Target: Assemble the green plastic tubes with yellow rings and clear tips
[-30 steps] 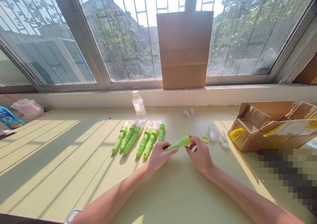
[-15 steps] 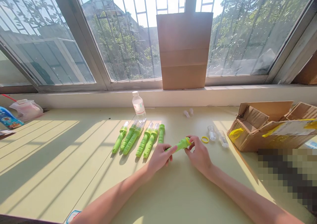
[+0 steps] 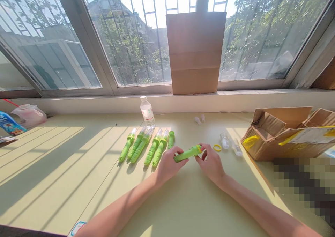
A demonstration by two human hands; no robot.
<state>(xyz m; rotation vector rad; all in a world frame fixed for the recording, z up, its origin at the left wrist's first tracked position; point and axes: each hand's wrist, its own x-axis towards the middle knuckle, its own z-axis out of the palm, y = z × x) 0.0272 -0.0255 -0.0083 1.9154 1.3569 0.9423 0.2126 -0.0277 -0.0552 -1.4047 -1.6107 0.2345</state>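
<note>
A green ribbed plastic tube [image 3: 186, 155] is held above the table, slanting up to the right. My left hand [image 3: 167, 163] pinches its lower end between thumb and fingers. At its upper end my right hand [image 3: 210, 163] closes thumb and fingertips on a yellow ring [image 3: 199, 148] around the tube; the fingers partly cover it. Just right of that hand lies a loose yellow ring [image 3: 217, 150], beside two clear plastic caps [image 3: 224, 141]. Behind my left hand another green tube [image 3: 171, 136] without a clear top is partly hidden.
Several green tubes with clear tops [image 3: 142, 144] lie in a row on the left. A water bottle [image 3: 147, 113] stands behind them. Two small whitish pieces [image 3: 198, 120] lie farther back. An open cardboard box [image 3: 272, 142] sits at right, and a cardboard sheet [image 3: 195, 55] leans against the window.
My left hand has shifted its hold toward the tube's lower end, exposing more of the tube. My right hand stays at the yellow ring. The things on the table lie as before.
</note>
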